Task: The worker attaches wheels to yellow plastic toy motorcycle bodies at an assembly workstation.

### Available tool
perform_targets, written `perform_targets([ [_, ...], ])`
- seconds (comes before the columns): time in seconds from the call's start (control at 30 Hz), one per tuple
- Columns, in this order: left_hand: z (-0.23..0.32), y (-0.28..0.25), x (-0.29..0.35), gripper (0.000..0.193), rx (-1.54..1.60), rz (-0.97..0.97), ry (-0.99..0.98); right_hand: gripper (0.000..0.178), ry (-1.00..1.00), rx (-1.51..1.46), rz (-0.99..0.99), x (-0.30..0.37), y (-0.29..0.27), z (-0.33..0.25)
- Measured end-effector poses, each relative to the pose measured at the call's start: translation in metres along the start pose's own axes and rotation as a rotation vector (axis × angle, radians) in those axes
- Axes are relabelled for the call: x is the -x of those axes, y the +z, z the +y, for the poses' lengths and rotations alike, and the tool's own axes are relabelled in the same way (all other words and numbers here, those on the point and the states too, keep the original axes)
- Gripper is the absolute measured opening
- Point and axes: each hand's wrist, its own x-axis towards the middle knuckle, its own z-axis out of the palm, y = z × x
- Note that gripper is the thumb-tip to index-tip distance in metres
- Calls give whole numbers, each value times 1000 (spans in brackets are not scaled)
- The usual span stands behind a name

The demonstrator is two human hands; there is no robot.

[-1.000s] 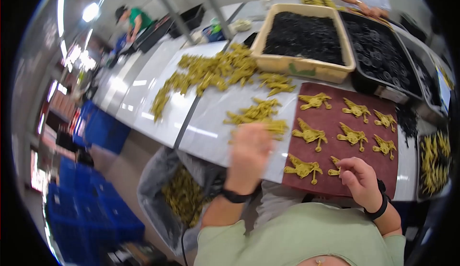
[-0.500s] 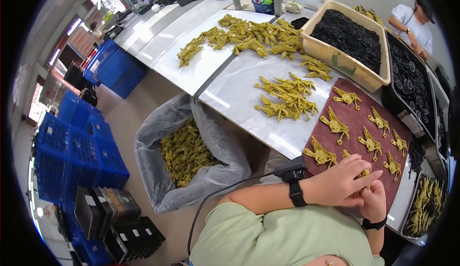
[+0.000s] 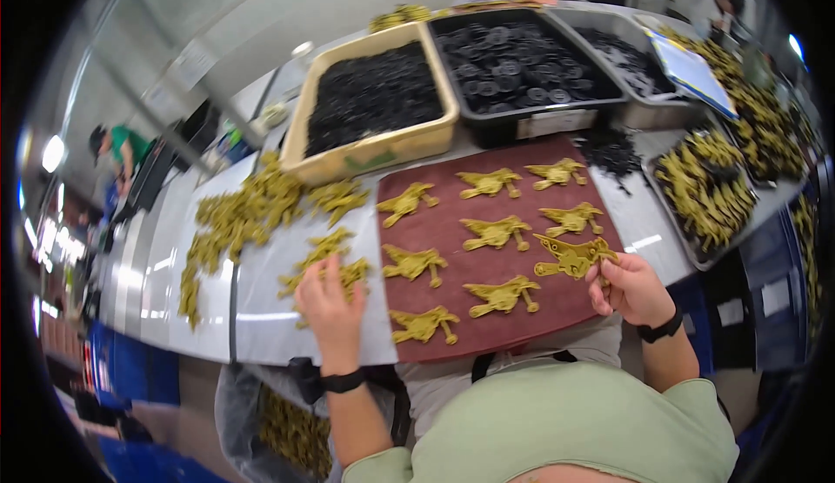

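Note:
Olive-yellow, bird-shaped moulded parts, one of them (image 3: 495,233), lie in loose rows on a dark red mat (image 3: 452,274). My right hand (image 3: 633,290) pinches one such part (image 3: 570,259) by its end, holding it above the mat's right side. On the left, my left hand (image 3: 332,309) is at a small heap of the same parts (image 3: 327,246) on the white tabletop. Its fingers are stretched out and somewhat apart, with nothing visibly held; the fingertips partly cover the heap.
Behind the mat stand a cream tub (image 3: 449,118) of small black pieces and a black tray (image 3: 557,123) of black rings. A metal tray (image 3: 696,261) of yellow parts is at right. A larger heap (image 3: 248,205) lies left. A bagged bin (image 3: 230,413) sits below the table edge.
My hands, together at the mat's near edge before, are now apart: the left at the heap, the right raising a part over the mat. The view has swung right.

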Motion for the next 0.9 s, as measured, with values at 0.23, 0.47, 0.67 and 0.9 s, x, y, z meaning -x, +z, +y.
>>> perform_targets([
  [0.23, -40, 39, 3, 55, -93, -127, 25, 26, 283, 81, 138, 7, -59, -2],
  [0.47, -49, 48, -3, 56, -119, -135, -7, 30, -136, 1373, 415, 3, -53, 8],
  [0.67, -49, 48, 6, 65, -231, -153, -40, 42, -144, 1620, 488, 7, -37, 9],
  [0.9, -24, 4, 23, 37, 252, 325, -213, 33, -207, 1125, 606, 5, -93, 11],
])
